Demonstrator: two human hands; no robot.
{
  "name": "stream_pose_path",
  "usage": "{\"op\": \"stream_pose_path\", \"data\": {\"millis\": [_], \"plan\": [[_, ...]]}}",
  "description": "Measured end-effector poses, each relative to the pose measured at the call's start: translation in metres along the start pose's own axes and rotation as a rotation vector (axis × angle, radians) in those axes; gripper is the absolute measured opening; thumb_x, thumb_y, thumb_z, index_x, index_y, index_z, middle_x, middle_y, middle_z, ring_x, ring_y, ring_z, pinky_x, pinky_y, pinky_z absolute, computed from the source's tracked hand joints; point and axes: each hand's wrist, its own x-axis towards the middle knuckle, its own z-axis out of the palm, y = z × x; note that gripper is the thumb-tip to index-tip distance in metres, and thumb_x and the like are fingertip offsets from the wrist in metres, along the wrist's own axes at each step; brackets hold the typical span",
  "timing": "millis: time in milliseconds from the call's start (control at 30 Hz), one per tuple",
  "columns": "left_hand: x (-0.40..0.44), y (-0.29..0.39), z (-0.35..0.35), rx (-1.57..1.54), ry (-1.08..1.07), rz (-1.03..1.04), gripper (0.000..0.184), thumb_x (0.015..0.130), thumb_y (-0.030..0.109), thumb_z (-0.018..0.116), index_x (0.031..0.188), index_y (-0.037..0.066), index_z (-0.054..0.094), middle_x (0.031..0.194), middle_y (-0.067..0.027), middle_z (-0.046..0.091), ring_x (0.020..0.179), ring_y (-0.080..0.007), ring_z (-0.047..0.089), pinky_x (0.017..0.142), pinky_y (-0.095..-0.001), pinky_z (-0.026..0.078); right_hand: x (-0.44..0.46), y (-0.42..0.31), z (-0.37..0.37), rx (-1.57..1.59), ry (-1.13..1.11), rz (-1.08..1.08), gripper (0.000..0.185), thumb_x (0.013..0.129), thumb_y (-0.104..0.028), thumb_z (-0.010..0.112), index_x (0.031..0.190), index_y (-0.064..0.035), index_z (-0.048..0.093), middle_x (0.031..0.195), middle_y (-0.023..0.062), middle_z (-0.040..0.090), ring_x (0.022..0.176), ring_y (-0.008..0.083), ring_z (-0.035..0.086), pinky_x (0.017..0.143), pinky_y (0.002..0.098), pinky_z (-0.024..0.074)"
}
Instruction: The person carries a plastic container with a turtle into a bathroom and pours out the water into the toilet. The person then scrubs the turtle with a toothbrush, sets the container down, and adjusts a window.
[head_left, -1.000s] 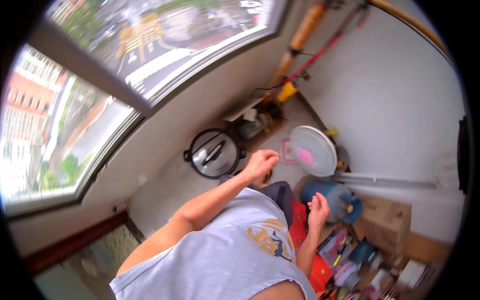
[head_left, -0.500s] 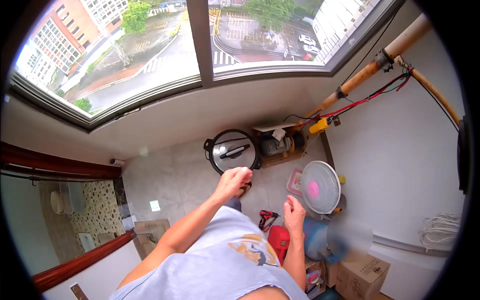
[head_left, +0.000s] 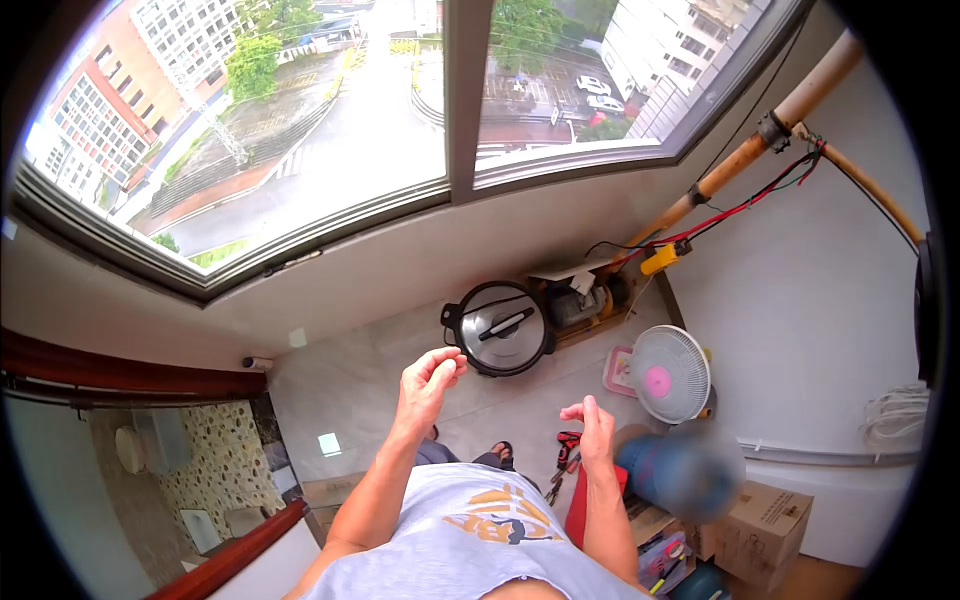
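Observation:
My left hand [head_left: 425,390] is raised above the floor, in front of the lower left side of the lidded pot [head_left: 503,328]. Its fingers are loosely bent, with nothing between them. To the right, my right hand [head_left: 595,432] hangs in the air with thumb and fingers apart, also empty. Near it on the floor lies a red and black power tool [head_left: 568,450], and a red case [head_left: 577,510] is partly hidden by my forearm. Neither hand touches an object.
A fan [head_left: 670,373] and a blue gas cylinder [head_left: 665,470] stand on the right, near a cardboard box [head_left: 765,525]. Behind the pot is a motor unit [head_left: 580,305]. A wooden pole [head_left: 740,160] with wires leans in the corner. Windows [head_left: 300,130] run along the wall.
The view has swung round, showing more floor and the doorway at left. My left hand has moved away from the pot in the view, leftward. Both hands remain raised and empty.

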Motion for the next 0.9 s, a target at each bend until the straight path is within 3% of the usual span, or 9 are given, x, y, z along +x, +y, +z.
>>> {"op": "stream_pose_path", "data": {"millis": [200,267,367,433,500,600,700,800,900], "plan": [[0.027,0.037,-0.088,0.098,0.0,0.081,0.028,0.096,0.02,0.054,0.112,-0.001,0.063,0.105,-0.0102,0.067,0.094,-0.0161,0.065,0.082,-0.0282,0.051,0.042,-0.039,0.149,0.026,-0.177,0.032,0.035,0.099,-0.026,0.048,0.106,0.003,0.064,0.09,0.0114,0.071,0.085,0.0138,0.064,0.079,0.0303,0.0495],[0.035,0.043,-0.104,0.079,0.005,0.021,0.029,0.097,0.022,0.053,0.112,-0.001,0.063,0.105,-0.0104,0.067,0.093,-0.016,0.065,0.082,-0.0286,0.051,0.041,-0.089,0.201,-0.234,-0.211,-0.265,0.026,0.092,-0.019,0.058,0.107,0.0004,0.066,0.104,0.016,0.067,0.095,0.024,0.066,0.085,0.031,0.0502],[0.046,0.054,-0.113,0.065,0.026,-0.007,0.036,0.099,0.028,0.047,0.106,-0.002,0.066,0.098,-0.0106,0.069,0.09,-0.0174,0.066,0.081,-0.0296,0.052,0.044,-0.115,0.255,-0.438,-0.319,-0.566,0.052,0.082,-0.023,0.067,0.129,-0.0041,0.053,0.13,0.0227,0.052,0.119,0.0368,0.052,0.099,0.0414,0.0429],[0.051,0.055,-0.117,0.351,-0.132,0.094,0.039,0.098,0.031,0.048,0.095,-0.003,0.067,0.085,-0.0145,0.069,0.079,-0.02,0.067,0.07,-0.0327,0.051,0.049,-0.124,0.275,-0.507,-0.332,-0.686,0.064,0.08,-0.022,0.066,0.138,-0.0046,0.044,0.136,0.025,0.045,0.121,0.0393,0.049,0.102,0.043,0.0407],[0.047,0.072,-0.099,0.705,-0.199,0.272,0.044,0.096,0.03,0.046,0.07,-0.003,0.061,0.066,-0.0229,0.061,0.061,-0.0352,0.061,0.059,-0.0404,0.048,0.057,-0.122,0.282,-0.494,-0.36,-0.706,0.073,0.077,-0.019,0.066,0.142,-0.0015,0.037,0.143,0.0251,0.038,0.125,0.0374,0.047,0.105,0.0412,0.0387],[0.05,0.071,-0.09,0.793,-0.203,0.321,0.044,0.095,0.029,0.048,0.067,-0.002,0.061,0.06,-0.022,0.059,0.053,-0.0369,0.057,0.053,-0.0423,0.045,0.061,-0.133,0.279,-0.408,-0.427,-0.588,0.074,0.079,-0.018,0.063,0.144,0.0,0.032,0.145,0.0261,0.033,0.123,0.0378,0.049,0.099,0.0409,0.0435],[0.055,0.06,-0.082,0.604,-0.117,0.377,0.047,0.096,0.029,0.047,0.062,-0.003,0.058,0.052,-0.0178,0.055,0.044,-0.0289,0.053,0.047,-0.0401,0.039,0.068,-0.14,0.276,-0.093,-0.578,-0.389,0.077,0.081,-0.011,0.065,0.147,-0.0035,0.027,0.145,0.0195,0.035,0.117,0.0279,0.055,0.091,0.0355,0.0491],[0.058,0.062,-0.071,0.285,-0.013,0.388,0.051,0.097,0.028,0.045,0.058,-0.004,0.051,0.049,-0.0057,0.047,0.047,-0.0098,0.042,0.044,-0.0325,0.031,0.076,-0.159,0.273,0.003,-0.653,-0.351,0.079,0.08,-0.009,0.067,0.147,-0.0052,0.027,0.145,0.0181,0.036,0.117,0.0274,0.055,0.092,0.0355,0.0487],[0.064,0.071,-0.064,0.293,0.005,0.515,0.05,0.097,0.027,0.046,0.058,-0.003,0.052,0.048,-0.004,0.047,0.046,-0.0103,0.043,0.045,-0.0322,0.032,0.088,-0.171,0.27,0.068,-0.741,-0.315,0.08,0.078,-0.009,0.069,0.146,-0.0052,0.027,0.143,0.017,0.039,0.118,0.0261,0.055,0.093,0.0351,0.0484]]}}
